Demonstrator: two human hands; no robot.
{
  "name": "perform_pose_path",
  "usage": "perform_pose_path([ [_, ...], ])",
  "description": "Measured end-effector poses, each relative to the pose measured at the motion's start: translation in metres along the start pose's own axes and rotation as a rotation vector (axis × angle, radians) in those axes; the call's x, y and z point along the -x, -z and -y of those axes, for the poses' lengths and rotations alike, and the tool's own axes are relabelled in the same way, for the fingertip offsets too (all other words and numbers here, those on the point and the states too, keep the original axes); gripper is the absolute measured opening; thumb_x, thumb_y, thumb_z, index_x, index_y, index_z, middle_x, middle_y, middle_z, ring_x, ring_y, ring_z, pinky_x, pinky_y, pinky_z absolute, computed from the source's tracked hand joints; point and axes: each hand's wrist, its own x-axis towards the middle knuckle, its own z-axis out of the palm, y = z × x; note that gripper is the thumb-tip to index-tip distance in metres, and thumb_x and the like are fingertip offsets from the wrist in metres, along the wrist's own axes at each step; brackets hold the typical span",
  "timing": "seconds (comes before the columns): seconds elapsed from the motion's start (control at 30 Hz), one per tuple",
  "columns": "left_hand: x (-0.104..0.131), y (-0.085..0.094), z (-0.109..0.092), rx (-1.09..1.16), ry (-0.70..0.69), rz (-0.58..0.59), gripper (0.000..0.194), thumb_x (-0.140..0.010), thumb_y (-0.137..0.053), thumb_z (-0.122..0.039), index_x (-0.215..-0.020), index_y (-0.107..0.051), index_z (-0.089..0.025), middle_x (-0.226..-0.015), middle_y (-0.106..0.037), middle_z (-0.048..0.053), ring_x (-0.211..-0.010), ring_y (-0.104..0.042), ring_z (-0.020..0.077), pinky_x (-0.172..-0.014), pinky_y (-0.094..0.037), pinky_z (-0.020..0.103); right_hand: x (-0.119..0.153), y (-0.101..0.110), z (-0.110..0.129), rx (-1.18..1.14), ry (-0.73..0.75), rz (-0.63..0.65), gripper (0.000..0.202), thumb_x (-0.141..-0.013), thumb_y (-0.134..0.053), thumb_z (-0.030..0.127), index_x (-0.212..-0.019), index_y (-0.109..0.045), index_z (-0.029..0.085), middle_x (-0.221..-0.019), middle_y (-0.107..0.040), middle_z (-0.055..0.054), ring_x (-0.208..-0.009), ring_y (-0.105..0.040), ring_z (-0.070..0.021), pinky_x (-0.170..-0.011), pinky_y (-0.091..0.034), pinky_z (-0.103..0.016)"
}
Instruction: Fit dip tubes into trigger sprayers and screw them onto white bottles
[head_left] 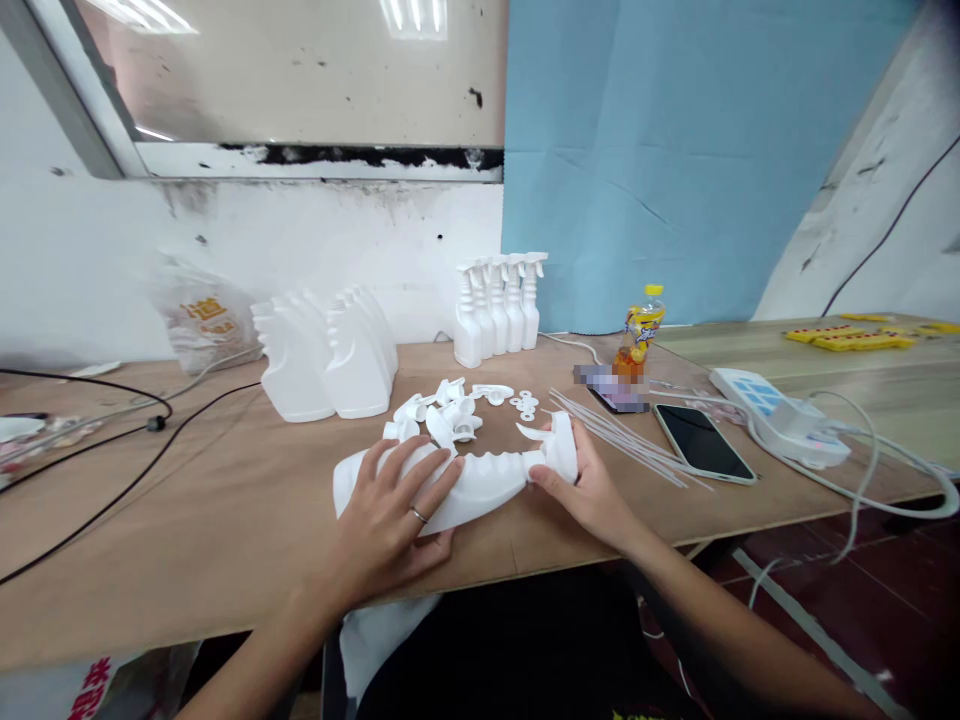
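A white spray bottle (491,487) lies on its side above the table's near edge, its trigger head (559,447) toward the right. My left hand (401,495) wraps round the bottle's body, fingers across its upper side. With my right hand (589,485) I grip the trigger head at the neck, thumb on the near side; the trigger points away from me. Just beyond the bottle is a pile of loose white trigger heads (450,410). Small white rings (525,404) lie to the right of that pile, and thin white tubes (622,435) are spread out past my right hand.
White bottles without heads (360,370) stand at the back left. Several bottles with trigger heads (469,325) stand by the wall. On the right are a drink bottle (640,335), a phone (703,443) and a power strip (780,415) with cables. Black cables (156,423) cross the left side.
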Motion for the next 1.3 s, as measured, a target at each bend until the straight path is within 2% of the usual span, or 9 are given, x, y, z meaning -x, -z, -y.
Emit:
perform_pose_path([
  [0.07, 0.000, 0.000, 0.000, 0.005, 0.008, -0.004, 0.062, -0.081, -0.067, -0.024, -0.140, -0.048, -0.017, -0.132, -0.063, 0.014, -0.127, -0.050, 0.0386, -0.107, -0.037, 0.062, 0.000, 0.000, 0.000, 0.005, 0.016, 0.024, 0.055, -0.084, -0.074, 0.043, -0.123, -0.040, 0.025, -0.111, -0.066, -0.009, -0.092, -0.067, -0.0224, -0.081, -0.054, -0.034],
  [0.2, -0.001, 0.000, 0.000, 0.029, 0.015, -0.002, 0.064, -0.081, -0.068, -0.024, -0.141, -0.047, -0.019, -0.133, -0.062, 0.014, -0.129, -0.050, 0.0387, -0.107, -0.037, 0.061, 0.000, 0.002, -0.001, 0.014, -0.031, -0.006, 0.052, -0.084, -0.074, 0.046, -0.121, -0.045, 0.024, -0.094, -0.067, -0.005, -0.077, -0.065, -0.0205, -0.071, -0.054, -0.033],
  [0.33, 0.000, 0.001, -0.001, 0.031, 0.021, 0.007, 0.065, -0.080, -0.068, -0.024, -0.141, -0.046, -0.019, -0.133, -0.062, 0.014, -0.129, -0.050, 0.0383, -0.108, -0.037, 0.062, 0.000, 0.003, 0.003, -0.029, -0.035, 0.054, 0.059, -0.077, -0.080, 0.041, -0.125, -0.050, 0.023, -0.111, -0.067, -0.007, -0.094, -0.066, -0.0227, -0.083, -0.053, -0.034],
  [0.5, 0.000, 0.001, -0.001, 0.048, 0.017, 0.022, 0.067, -0.078, -0.067, -0.023, -0.142, -0.045, -0.019, -0.133, -0.062, 0.014, -0.131, -0.048, 0.0381, -0.109, -0.036, 0.062, -0.002, 0.006, 0.005, 0.048, -0.215, -0.031, 0.048, -0.066, -0.086, 0.047, -0.098, -0.067, 0.016, -0.090, -0.071, -0.006, -0.075, -0.063, -0.0198, -0.068, -0.050, -0.031],
  [0.63, 0.000, 0.000, 0.000, 0.042, 0.008, 0.047, 0.068, -0.078, -0.066, -0.023, -0.142, -0.045, -0.018, -0.135, -0.061, 0.014, -0.131, -0.047, 0.0389, -0.108, -0.036, 0.063, -0.003, 0.005, 0.006, 0.049, -0.259, -0.024, 0.048, -0.069, -0.082, 0.049, -0.099, -0.066, 0.015, -0.075, -0.069, -0.003, -0.065, -0.060, -0.0177, -0.063, -0.048, -0.030],
  [0.8, 0.000, 0.001, 0.000, 0.037, 0.009, 0.019, 0.067, -0.079, -0.066, -0.022, -0.142, -0.045, -0.019, -0.133, -0.062, 0.013, -0.130, -0.048, 0.0383, -0.108, -0.036, 0.063, -0.003, 0.006, 0.010, 0.071, -0.204, 0.030, 0.053, -0.063, -0.087, 0.043, -0.104, -0.068, 0.016, -0.096, -0.073, -0.007, -0.078, -0.064, -0.0199, -0.070, -0.051, -0.030],
  [1.0, 0.002, 0.003, -0.001, 0.062, -0.023, 0.030, 0.067, -0.080, -0.067, -0.024, -0.142, -0.043, -0.018, -0.133, -0.061, 0.014, -0.130, -0.048, 0.0376, -0.107, -0.037, 0.063, -0.002, 0.003, 0.010, -0.003, -0.285, 0.038, 0.044, -0.072, -0.079, 0.054, -0.086, -0.060, 0.016, -0.051, -0.058, 0.003, -0.044, -0.047, -0.0119, -0.047, -0.038, -0.026],
  [1.2, -0.005, 0.005, -0.007, -0.024, 0.024, 0.123, 0.065, -0.082, -0.065, -0.032, -0.142, -0.045, -0.015, -0.132, -0.060, 0.015, -0.127, -0.048, 0.0395, -0.109, -0.033, 0.062, -0.002, 0.000, 0.007, -0.046, -0.272, 0.040, 0.048, -0.069, -0.080, 0.053, -0.094, -0.059, 0.018, -0.054, -0.058, 0.004, -0.047, -0.048, -0.0126, -0.049, -0.039, -0.027],
  [1.3, -0.020, 0.004, -0.015, -0.070, -0.003, 0.193, 0.071, -0.090, -0.059, -0.043, -0.150, -0.035, -0.013, -0.127, -0.062, 0.016, -0.119, -0.054, 0.0360, -0.107, -0.033, 0.061, -0.001, -0.001, 0.005, 0.007, -0.253, 0.031, 0.050, -0.066, -0.082, 0.053, -0.096, -0.062, 0.017, -0.059, -0.061, 0.003, -0.050, -0.051, -0.0138, -0.051, -0.043, -0.028],
])
